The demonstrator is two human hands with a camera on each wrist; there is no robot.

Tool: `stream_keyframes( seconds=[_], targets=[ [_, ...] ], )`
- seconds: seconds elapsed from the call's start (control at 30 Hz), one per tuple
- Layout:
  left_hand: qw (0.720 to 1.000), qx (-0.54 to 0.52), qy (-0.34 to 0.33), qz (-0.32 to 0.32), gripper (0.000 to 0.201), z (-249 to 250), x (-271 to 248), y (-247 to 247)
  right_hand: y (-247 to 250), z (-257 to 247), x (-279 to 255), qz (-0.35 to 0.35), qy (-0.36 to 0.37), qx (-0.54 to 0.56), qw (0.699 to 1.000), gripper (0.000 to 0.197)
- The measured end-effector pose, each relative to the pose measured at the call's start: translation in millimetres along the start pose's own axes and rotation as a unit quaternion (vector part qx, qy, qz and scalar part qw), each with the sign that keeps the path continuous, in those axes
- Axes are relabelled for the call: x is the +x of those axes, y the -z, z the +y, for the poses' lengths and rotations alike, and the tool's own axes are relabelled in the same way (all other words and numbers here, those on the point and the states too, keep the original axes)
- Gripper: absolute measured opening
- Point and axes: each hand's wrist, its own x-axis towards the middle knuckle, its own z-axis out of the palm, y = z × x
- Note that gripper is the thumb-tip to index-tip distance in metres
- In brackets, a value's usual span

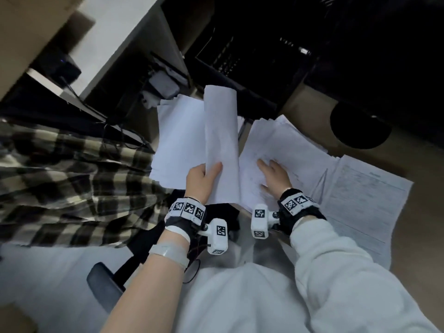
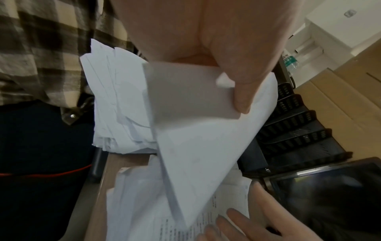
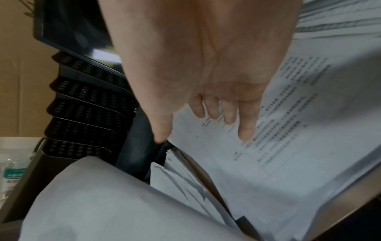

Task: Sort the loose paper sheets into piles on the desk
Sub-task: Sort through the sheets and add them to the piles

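Left hand pinches a curled sheet, probably to move it; right hand, fingers straight, steadies the printed pile near the desk edge.

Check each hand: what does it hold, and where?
Left hand grips a curled sheet by its near edge. Right hand holds nothing, flat on a pile.

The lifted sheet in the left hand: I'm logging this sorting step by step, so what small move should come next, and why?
Probably carry the lifted sheet leftward and lay it on the blank pile. The left hand pinches it by its near edge, its visible face looks unprinted like that pile, and the right hand lies flat on the printed stack, apparently steadying it.
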Motion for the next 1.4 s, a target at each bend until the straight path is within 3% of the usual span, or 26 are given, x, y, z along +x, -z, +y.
stream_keyframes(
  seconds=[0.1, 0.23, 0.3, 0.4, 0.5, 0.57, 0.73, 0.9, 1.1, 1.17, 1.3, 1.4],
  targets=[
    [0.999, 0.005, 0.002, -0.053, 0.035, 5, 2, -18, 17, 6, -1, 0.017, -0.015, 0.078, 0.997, 0.060],
    [0.981, 0.096, 0.007, -0.169, 0.087, 24, -2, -51, 50, 13, -23, 0.016, -0.013, 0.132, 0.991, 0.058],
    [0.976, 0.087, 0.017, -0.197, 0.079, 31, -4, -67, 67, 14, -30, 0.013, -0.022, 0.131, 0.991, 0.062],
    [0.980, 0.048, 0.001, -0.194, 0.018, 30, -9, -84, 87, 19, -35, 0.029, -0.029, 0.114, 0.993, 0.046],
    [0.981, 0.017, -0.023, -0.191, 0.035, 19, -12, -93, 98, 35, -30, 0.073, -0.027, 0.087, 0.993, 0.040],
    [0.985, 0.021, -0.026, -0.170, 0.036, 15, -12, -94, 103, 44, -23, 0.101, -0.020, 0.032, 0.994, 0.040],
    [0.997, 0.037, -0.020, -0.071, 0.034, 9, -18, -94, 110, 48, -11, 0.110, -0.056, -0.011, 0.992, 0.015],
    [0.999, -0.009, 0.008, -0.039, 0.040, 6, -9, -87, 94, 57, 10, 0.127, -0.102, -0.062, 0.985, 0.048],
    [0.993, 0.058, 0.051, -0.084, 0.066, -4, 30, -95, 80, 61, 15, 0.156, -0.213, -0.095, 0.960, 0.105],
    [0.990, 0.062, 0.071, -0.106, 0.077, -3, 44, -102, 84, 68, 24, 0.157, -0.238, -0.101, 0.953, 0.106],
    [0.976, 0.134, 0.086, -0.150, 0.111, -2, 65, -121, 84, 75, 47, 0.157, -0.192, -0.045, 0.968, 0.105],
    [0.958, 0.217, 0.094, -0.161, 0.113, 0, 80, -129, 74, 66, 59, 0.138, -0.165, -0.021, 0.976, 0.099]
  ],
)
